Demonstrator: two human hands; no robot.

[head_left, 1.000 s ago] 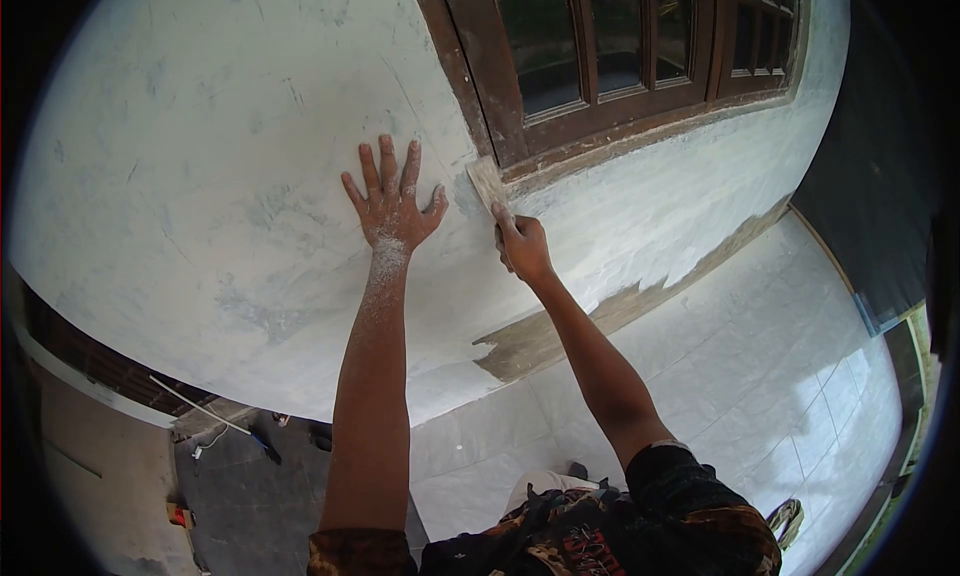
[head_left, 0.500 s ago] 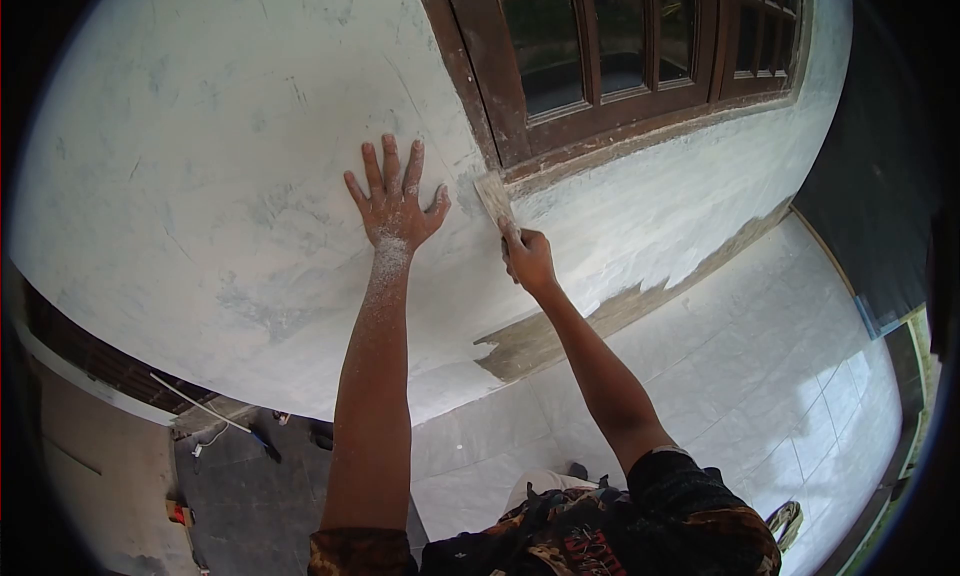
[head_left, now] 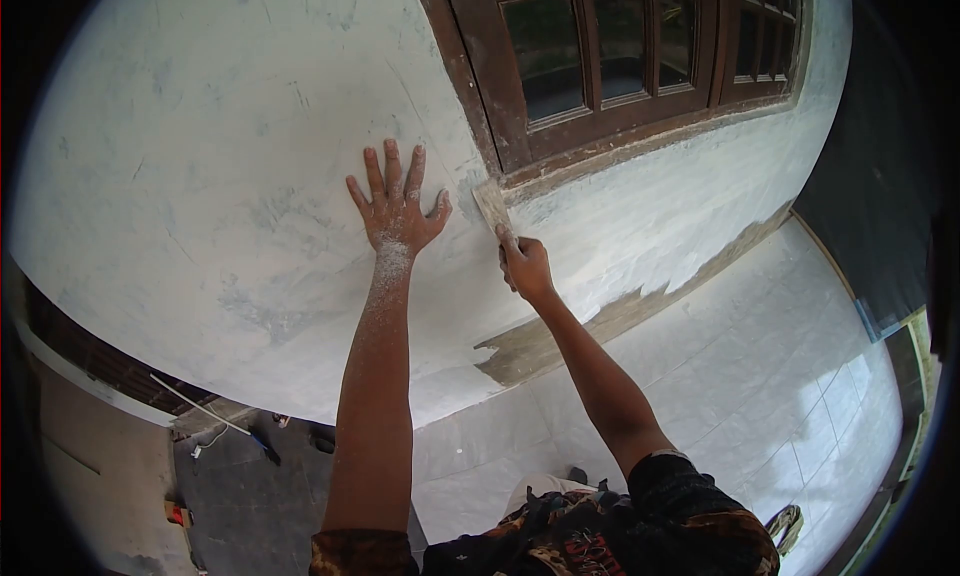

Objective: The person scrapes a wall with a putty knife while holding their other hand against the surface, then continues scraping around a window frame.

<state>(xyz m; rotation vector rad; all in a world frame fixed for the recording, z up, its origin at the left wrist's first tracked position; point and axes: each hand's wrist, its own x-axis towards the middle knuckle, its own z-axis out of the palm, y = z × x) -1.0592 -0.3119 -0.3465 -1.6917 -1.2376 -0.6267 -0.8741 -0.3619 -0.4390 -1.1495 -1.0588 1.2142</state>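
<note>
The window (head_left: 640, 106), brown-framed and with several glass panes, is serving as the reference point. Below its lower left corner, a flat tool (head_left: 490, 206), coated in pale residue, is lying close along the whitish wall (head_left: 250, 156); whether its whole edge is touching, I cannot tell. The right hand (head_left: 525, 266) is gripping the tool's lower end, fingers curling around it, thumb resting along its face. To the left of the window's corner, the left hand (head_left: 400, 211) is spreading its fingers wide, palm towards the wall, with white dust coating the fingers and wrist. The window's frame is bordering the space just above the tool, and the forearms are blocking parts of the wall and floor from view. Well below the window, a bare brownish strip (head_left: 530, 351) is running along the wall's foot, meeting the pale tiled floor (head_left: 640, 416). Right of the window, a dark sheet (head_left: 870, 186) is hanging. Far below and left of the window, a long pale pole (head_left: 205, 410) is slanting towards the dark floor (head_left: 240, 496), and a small red item (head_left: 178, 514) is sitting beyond.
</note>
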